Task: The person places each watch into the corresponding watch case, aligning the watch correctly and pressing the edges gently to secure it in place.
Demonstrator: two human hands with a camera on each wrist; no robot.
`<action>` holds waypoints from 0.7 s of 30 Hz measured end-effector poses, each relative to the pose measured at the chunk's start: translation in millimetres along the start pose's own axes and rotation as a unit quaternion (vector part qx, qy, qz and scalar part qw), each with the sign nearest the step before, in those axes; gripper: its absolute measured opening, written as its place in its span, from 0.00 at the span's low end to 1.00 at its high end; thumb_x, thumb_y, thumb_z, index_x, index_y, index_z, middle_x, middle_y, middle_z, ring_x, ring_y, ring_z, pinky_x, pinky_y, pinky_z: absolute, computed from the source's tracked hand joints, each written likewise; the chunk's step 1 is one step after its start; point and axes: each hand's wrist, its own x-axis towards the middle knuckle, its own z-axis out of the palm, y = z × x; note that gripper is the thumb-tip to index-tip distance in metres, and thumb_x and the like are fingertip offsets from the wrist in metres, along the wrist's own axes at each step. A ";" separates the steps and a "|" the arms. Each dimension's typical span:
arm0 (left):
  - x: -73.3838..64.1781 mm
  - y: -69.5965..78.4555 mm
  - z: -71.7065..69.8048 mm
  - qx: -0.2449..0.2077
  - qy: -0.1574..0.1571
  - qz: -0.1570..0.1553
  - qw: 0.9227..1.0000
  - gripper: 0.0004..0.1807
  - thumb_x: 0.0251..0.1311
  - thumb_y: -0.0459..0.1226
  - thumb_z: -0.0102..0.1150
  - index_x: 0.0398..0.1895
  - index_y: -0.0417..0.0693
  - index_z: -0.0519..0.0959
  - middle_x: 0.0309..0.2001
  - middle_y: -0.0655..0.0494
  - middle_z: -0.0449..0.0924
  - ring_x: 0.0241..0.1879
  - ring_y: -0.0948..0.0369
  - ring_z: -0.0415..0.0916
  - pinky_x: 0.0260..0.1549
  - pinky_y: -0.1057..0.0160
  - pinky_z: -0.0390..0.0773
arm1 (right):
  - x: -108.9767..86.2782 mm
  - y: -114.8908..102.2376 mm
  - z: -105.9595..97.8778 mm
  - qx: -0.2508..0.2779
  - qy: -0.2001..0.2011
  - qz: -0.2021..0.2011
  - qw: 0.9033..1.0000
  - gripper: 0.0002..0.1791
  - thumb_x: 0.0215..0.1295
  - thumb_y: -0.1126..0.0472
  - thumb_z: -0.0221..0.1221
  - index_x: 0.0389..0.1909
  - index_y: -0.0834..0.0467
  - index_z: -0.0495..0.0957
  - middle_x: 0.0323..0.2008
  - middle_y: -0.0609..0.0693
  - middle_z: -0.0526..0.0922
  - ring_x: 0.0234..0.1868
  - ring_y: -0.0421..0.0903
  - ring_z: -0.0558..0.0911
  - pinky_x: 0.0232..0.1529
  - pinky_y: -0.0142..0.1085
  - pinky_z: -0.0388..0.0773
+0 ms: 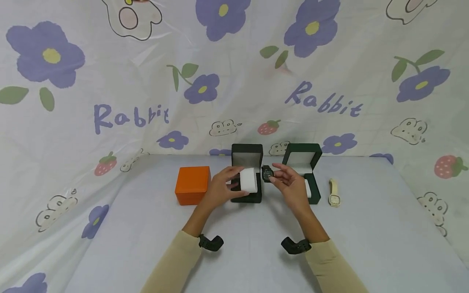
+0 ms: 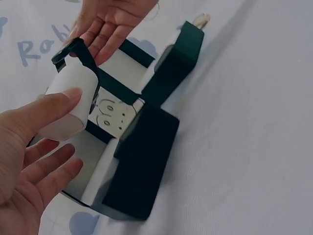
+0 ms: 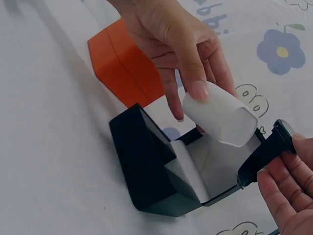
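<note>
My left hand (image 1: 218, 188) pinches a white watch cushion (image 1: 249, 180) between thumb and fingers, over an open black watch box (image 1: 247, 148). Just to its right, my right hand (image 1: 291, 187) holds a black wristwatch (image 1: 267, 173) by thumb and fingertips. In the right wrist view the watch's curved strap (image 3: 264, 159) stands near the end of the cushion (image 3: 210, 110), a small gap between them. From the left wrist side, the strap (image 2: 84, 49) overlaps the cushion's far end.
Right of the black box stands an open green watch box (image 1: 314, 193) with a white cushion inside, partly hidden by my right hand. A pale gold watch (image 1: 334, 195) lies farther right. An orange box (image 1: 192, 185) sits left, beside my left hand. A patterned curtain (image 1: 234, 101) hangs behind.
</note>
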 end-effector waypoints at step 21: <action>-13.2 35.2 6.5 -0.097 0.000 0.025 0.995 0.43 0.49 0.34 0.80 0.72 0.51 0.73 0.65 0.56 0.69 0.60 0.52 0.75 0.44 0.61 0.86 | -8.4 -20.7 3.2 -0.008 -0.065 -0.075 0.995 0.24 0.68 0.69 0.64 0.65 0.58 0.77 0.45 0.57 0.87 0.44 0.44 0.85 0.47 0.29 0.83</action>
